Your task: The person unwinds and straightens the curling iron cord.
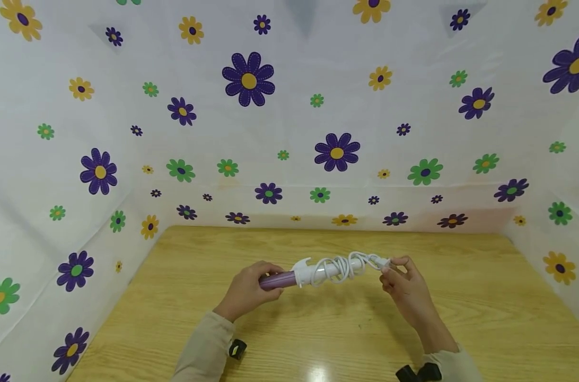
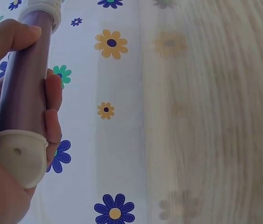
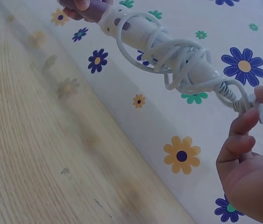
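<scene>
A curling iron with a purple barrel and a white handle is held above the table, roughly level. Its white cord is wound in several loose loops around the handle. My left hand grips the purple barrel; in the left wrist view its fingers wrap round the barrel and a cream end cap shows near the palm. At the cord's end, my right hand pinches the white plug between thumb and fingers, with a metal prong visible. A white thumb lever stands up from the handle near the barrel.
Under both hands lies a wood-grain table. A white sheet printed with purple, yellow and green flowers stands behind it and along both sides. Dark straps are at the wrists.
</scene>
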`<state>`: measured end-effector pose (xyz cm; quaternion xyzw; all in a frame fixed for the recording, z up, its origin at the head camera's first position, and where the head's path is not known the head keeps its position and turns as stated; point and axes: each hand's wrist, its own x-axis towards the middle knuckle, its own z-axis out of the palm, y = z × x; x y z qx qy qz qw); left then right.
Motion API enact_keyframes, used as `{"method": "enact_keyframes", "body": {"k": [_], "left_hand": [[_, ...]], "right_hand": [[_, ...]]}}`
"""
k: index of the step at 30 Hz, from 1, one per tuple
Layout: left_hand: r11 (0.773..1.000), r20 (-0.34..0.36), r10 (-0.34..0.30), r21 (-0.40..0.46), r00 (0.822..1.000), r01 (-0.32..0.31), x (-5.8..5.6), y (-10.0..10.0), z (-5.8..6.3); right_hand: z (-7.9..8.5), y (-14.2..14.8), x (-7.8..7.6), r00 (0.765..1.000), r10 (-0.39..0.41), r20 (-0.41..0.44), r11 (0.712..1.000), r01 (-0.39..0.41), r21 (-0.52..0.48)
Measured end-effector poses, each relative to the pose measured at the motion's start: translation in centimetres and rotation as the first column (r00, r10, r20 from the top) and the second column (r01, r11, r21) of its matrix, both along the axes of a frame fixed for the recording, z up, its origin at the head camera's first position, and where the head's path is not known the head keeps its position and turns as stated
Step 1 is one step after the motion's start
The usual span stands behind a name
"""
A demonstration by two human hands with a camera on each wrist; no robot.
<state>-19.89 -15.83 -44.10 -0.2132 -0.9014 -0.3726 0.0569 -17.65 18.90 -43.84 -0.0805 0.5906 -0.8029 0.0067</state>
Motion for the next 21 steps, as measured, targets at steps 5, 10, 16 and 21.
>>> {"method": "enact_keyframes", "body": {"k": [5, 10, 16, 21], "left_hand": [[1.000, -0.013, 0.007, -0.026, 1.000, -0.007, 0.21, 0.03, -0.18], [0.998, -0.033, 0.016, -0.052, 0.999, -0.018, 0.25, 0.10, -0.44], [0.996, -0.074, 0.022, -0.087, 0.997, -0.029, 0.29, -0.08, -0.62], [0.995, -0.117, 0.018, -0.094, 0.993, -0.029, 0.16, -0.06, -0.62]], "right_hand": [[-0.26, -0.35, -0.11, 0.998, -0.059, 0.017, 0.988, 0.056, 0.143], [-0.58, -0.54, -0.16, 0.998, -0.060, 0.012, 0.977, 0.056, 0.207], [-0.83, -0.71, -0.28, 0.997, -0.083, 0.008, 0.958, 0.077, 0.277], [-0.82, -0.63, -0.50, 0.996, -0.088, -0.001, 0.944, 0.084, 0.319]]}}
